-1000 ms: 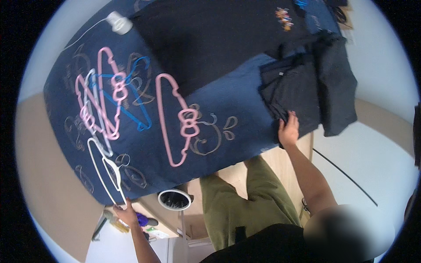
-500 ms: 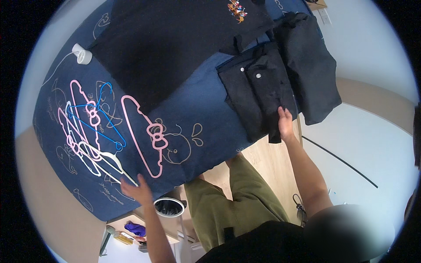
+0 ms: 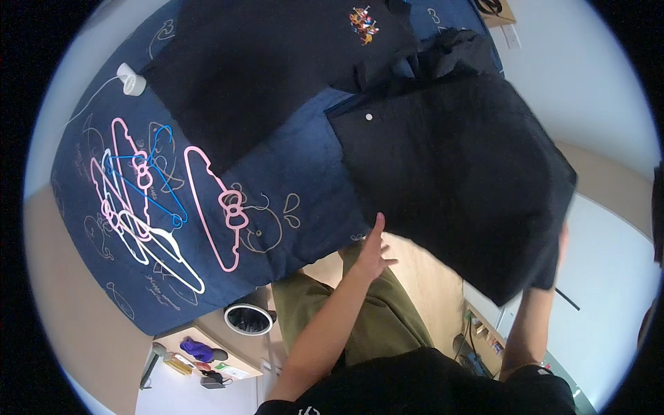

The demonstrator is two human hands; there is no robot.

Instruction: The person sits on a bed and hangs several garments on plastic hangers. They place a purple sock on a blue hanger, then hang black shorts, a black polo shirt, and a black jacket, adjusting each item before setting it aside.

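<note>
A black garment with a round pale button (image 3: 449, 166) lies partly on the blue bed cover and partly out over its right edge. My right hand (image 3: 563, 243) is at the garment's far right side, closed on the edge of the cloth; most of its fingers are hidden behind the fabric. Beside the garment's near lower edge, my left hand (image 3: 375, 254) is open, thumb up and fingers apart, with nothing in it. A black shirt with a small colourful emblem (image 3: 277, 69) is spread out flat further away on the bed.
A single pink hanger (image 3: 211, 207) lies left of centre. Further left, pink and white hangers overlap with a blue hanger (image 3: 181, 207). A white cylindrical device (image 3: 133, 83) with a cord is at the far left. A bin (image 3: 249, 319) stands below the bed's front edge.
My right hand has moved right and toward me, drawing the black cloth across the folded part. My left hand has left the hangers and come right to the garment's near edge.
</note>
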